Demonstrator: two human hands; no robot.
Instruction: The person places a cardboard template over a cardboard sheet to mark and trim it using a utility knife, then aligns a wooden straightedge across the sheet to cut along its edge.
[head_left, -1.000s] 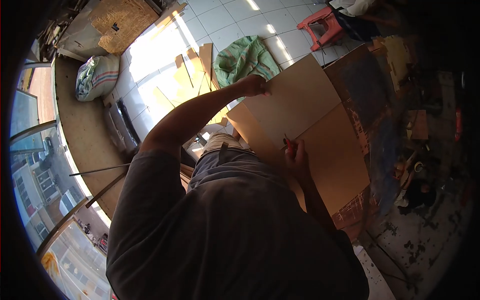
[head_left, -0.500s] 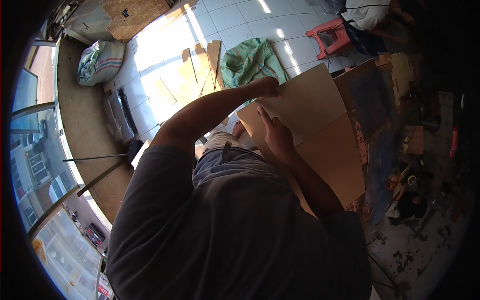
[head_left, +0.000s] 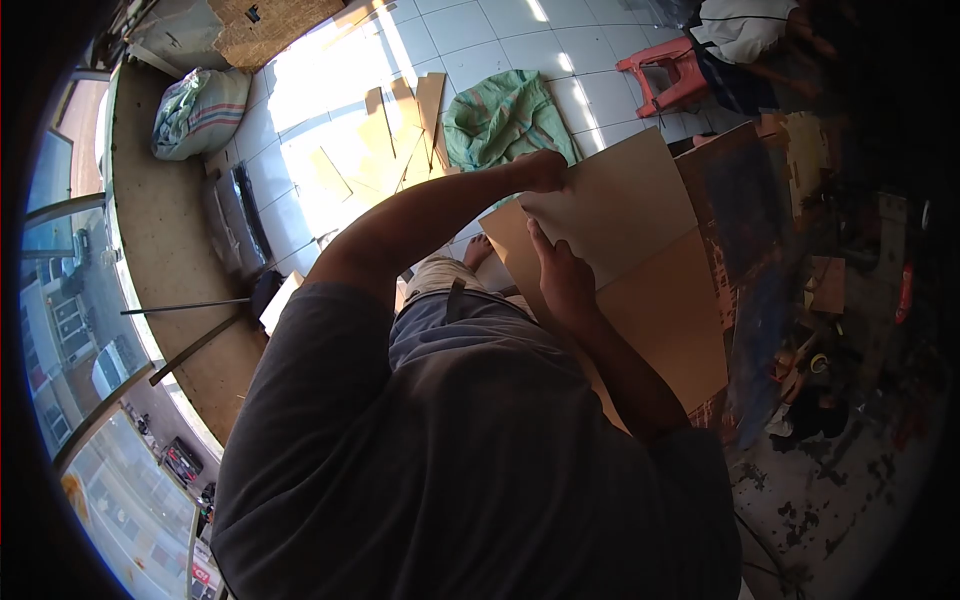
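Note:
Two flat sheets lie one on the other in front of me: a pale greyish sheet (head_left: pixel 630 195) towards the far side and a brown sheet (head_left: pixel 665 315) nearer my body. My left hand (head_left: pixel 542 172) is closed at the pale sheet's left edge, and what its fingers hold is hidden. Just below it, my right hand (head_left: pixel 567 280) rests on the sheets with its index finger stretched out towards the left hand. The other fingers of that hand are partly hidden, and nothing shows in its grasp.
Beyond the sheets lies a green sack (head_left: pixel 505 120), with loose board offcuts (head_left: pixel 405 125) beside it on the tiles. Near a red stool (head_left: pixel 665 75) is another person (head_left: pixel 745 30). Tools clutter the dark right side. A stuffed sack (head_left: pixel 200 112) stands at far left.
The view has shifted slightly. Both hands stay almost where they were on the sheets, with the right index finger still extended.

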